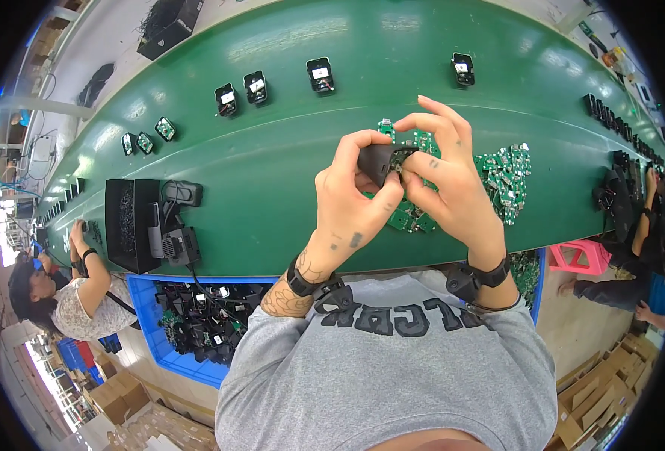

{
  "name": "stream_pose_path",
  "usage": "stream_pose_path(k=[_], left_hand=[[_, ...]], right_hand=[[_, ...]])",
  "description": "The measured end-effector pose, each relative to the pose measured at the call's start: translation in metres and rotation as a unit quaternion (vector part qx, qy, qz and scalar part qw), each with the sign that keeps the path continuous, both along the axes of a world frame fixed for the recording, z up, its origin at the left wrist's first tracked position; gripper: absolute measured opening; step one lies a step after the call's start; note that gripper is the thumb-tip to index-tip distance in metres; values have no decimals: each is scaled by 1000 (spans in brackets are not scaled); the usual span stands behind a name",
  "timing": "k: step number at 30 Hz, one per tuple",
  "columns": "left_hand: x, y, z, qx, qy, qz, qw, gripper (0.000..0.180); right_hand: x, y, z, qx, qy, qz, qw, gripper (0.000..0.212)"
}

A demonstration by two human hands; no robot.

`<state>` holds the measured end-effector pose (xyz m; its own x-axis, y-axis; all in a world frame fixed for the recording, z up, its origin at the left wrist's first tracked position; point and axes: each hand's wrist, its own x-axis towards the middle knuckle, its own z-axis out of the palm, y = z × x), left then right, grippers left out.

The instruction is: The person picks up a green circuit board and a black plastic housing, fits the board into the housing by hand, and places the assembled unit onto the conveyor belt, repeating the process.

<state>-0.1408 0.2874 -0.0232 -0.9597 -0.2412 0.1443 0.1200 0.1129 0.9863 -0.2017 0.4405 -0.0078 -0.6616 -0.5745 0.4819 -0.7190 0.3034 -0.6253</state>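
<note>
Over the green bench, my left hand (347, 184) grips a small black plastic housing (375, 161) between thumb and fingers. My right hand (453, 177) is at the open side of the housing, its thumb and index finger pinched there. A bit of green circuit board shows at that opening; how far inside it sits is hidden by the fingers. Under and behind both hands lies a loose pile of green circuit boards (504, 182), spreading to the right.
Black housings (320, 76) with white parts inside stand along the far side, another housing (462, 69) farther right. At left are a black bin (131, 259) of small parts and a corded device (181, 246). A blue crate (146, 316) sits below the edge. Co-workers flank both ends.
</note>
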Motion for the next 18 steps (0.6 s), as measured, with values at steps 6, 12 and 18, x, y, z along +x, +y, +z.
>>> stream_pose_path(k=[6, 12, 18], left_hand=[[-3, 1, -4, 15, -7, -18, 1000, 37], [0, 11, -8, -66, -3, 24, 997, 39], [-8, 18, -17, -157, 50, 53, 985, 35]], right_hand=[[-4, 8, 2, 39, 18, 39, 998, 5], [5, 4, 2, 82, 2, -4, 997, 6], [0, 2, -14, 70, -9, -48, 996, 11]])
